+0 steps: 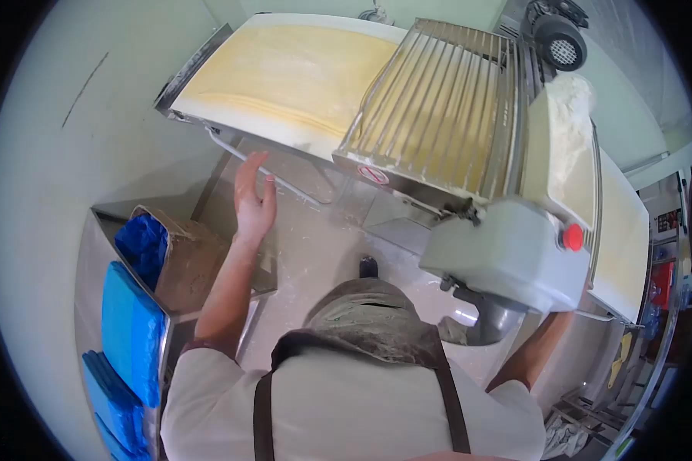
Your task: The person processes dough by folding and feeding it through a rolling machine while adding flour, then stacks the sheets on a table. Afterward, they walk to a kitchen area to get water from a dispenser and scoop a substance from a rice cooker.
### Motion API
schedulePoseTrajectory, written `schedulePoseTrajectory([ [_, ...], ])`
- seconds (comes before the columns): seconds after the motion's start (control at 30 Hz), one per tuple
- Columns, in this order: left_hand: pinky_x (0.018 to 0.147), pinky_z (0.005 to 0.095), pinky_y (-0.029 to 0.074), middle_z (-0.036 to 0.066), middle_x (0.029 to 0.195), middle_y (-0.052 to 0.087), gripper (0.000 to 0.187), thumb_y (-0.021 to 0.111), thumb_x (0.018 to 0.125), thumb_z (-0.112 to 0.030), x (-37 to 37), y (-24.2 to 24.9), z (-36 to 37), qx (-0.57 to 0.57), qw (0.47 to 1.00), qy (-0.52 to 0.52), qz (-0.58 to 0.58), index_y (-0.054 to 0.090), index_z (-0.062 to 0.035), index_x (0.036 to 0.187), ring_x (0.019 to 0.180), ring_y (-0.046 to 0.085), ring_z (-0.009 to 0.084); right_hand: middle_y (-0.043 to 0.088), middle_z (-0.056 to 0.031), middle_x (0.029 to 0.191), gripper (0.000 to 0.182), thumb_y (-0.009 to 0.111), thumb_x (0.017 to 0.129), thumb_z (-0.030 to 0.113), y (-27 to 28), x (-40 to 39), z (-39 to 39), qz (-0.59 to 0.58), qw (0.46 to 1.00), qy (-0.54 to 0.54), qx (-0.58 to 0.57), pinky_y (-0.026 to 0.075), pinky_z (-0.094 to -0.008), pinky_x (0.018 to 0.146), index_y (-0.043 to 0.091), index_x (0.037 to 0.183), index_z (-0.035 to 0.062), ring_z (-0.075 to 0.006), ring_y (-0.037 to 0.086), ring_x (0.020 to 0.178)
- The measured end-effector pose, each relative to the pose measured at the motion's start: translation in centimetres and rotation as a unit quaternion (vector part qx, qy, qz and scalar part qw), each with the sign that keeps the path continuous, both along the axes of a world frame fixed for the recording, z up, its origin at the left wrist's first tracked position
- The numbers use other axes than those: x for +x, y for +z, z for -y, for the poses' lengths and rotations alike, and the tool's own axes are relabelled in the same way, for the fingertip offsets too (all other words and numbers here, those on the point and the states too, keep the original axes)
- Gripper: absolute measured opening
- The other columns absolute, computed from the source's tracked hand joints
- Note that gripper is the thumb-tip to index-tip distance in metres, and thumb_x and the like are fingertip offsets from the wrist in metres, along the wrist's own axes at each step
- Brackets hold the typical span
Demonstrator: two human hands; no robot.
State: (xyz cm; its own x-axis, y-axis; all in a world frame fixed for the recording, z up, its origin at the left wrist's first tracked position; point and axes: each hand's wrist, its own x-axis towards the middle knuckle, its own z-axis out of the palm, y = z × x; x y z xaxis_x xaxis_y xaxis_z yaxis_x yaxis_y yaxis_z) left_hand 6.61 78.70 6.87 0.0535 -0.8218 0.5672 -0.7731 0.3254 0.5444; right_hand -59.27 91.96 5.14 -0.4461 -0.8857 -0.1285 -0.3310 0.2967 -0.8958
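My left hand [254, 198] is raised with fingers apart and holds nothing, just below the front edge of the left conveyor belt [207, 100] of a dough sheeter. A wide yellow dough sheet [300, 69] lies on that belt and runs under the metal safety grille [446, 107]. My right forearm [534, 349] reaches under the machine's grey housing [507, 253]; the hand itself is hidden behind it. A red button [573, 237] sits on the housing.
A brown box with a blue liner [173, 253] stands at my left, beside stacked blue sheets [131, 330] on a metal surface. The right belt [623, 230] extends away. A motor [557, 38] sits at the machine's back. Floury floor lies below.
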Motion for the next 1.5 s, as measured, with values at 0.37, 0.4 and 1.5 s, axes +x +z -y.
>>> schedulePoseTrajectory([
  [0.37,0.078,0.0356,0.048,0.017,0.092,0.063,0.04,0.077,0.067,-0.026,-31.7,-9.1,-22.7,0.129,0.949,-0.219,-0.186,0.061,-0.0019,0.095,0.087,0.062,0.0309,0.056,-0.0112,0.12,0.052,0.036,0.097,0.042,-1.6,2.4,2.8,0.301,0.93,0.085,-0.191,0.045,-0.0361,0.092,0.045,0.128,0.0021,-0.0242,0.056,0.108],
  [0.4,0.068,0.0359,0.049,0.016,0.08,0.064,0.038,0.078,0.065,-0.028,-33.0,-9.5,-22.7,0.134,0.968,-0.135,-0.16,0.063,-0.0015,0.088,0.075,0.064,0.0307,0.054,-0.0112,0.125,0.053,0.036,0.096,0.043,-1.5,2.4,3.3,0.316,0.924,0.121,-0.178,0.043,-0.0378,0.096,0.043,0.131,0.0039,-0.025,0.053,0.113],
  [1.5,0.055,0.0321,0.05,0.008,0.063,0.055,0.034,0.065,0.079,-0.035,-44.5,-12.3,-25.5,0.082,0.77,0.086,-0.627,0.057,-0.002,0.079,0.058,0.058,0.0177,0.056,-0.0202,0.118,0.038,0.05,0.086,0.018,7.2,2.7,5.7,-0.182,0.773,0.452,-0.406,0.036,-0.0429,0.1,0.054,0.117,-0.003,-0.0337,0.051,0.114],
])
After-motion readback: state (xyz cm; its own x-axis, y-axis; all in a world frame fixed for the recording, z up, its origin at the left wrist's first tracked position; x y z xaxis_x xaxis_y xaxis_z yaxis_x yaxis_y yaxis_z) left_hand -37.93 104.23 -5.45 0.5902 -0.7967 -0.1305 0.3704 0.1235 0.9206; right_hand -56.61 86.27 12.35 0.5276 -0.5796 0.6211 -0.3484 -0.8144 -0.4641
